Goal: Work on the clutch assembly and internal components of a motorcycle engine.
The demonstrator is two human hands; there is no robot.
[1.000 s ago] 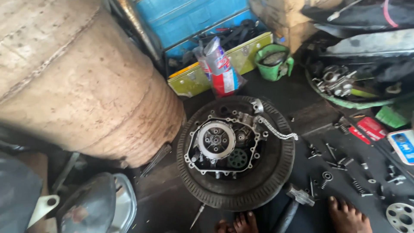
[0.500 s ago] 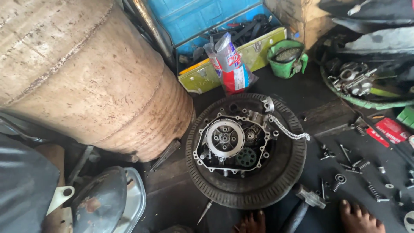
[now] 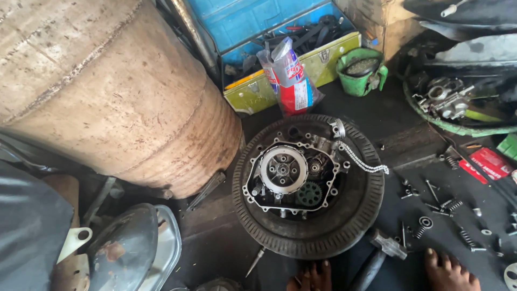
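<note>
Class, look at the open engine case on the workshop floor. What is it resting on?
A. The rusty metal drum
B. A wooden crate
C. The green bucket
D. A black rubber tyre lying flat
D: the engine case sits in the middle of a black tyre lying flat on the floor, with the rusty drum and the green bucket standing apart from it.

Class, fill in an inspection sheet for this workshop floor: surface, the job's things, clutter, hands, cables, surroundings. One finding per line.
Surface: dark, oily floor.
Job's things: open engine case lying inside a tyre; chain trailing over the tyre.
Clutter: loose bolts and springs, hammer, screwdriver.
Hands: nothing seen; bare toes at the bottom edge.
Cables: nothing seen.
Surroundings: rusty drum, open toolbox, green pot.
</note>
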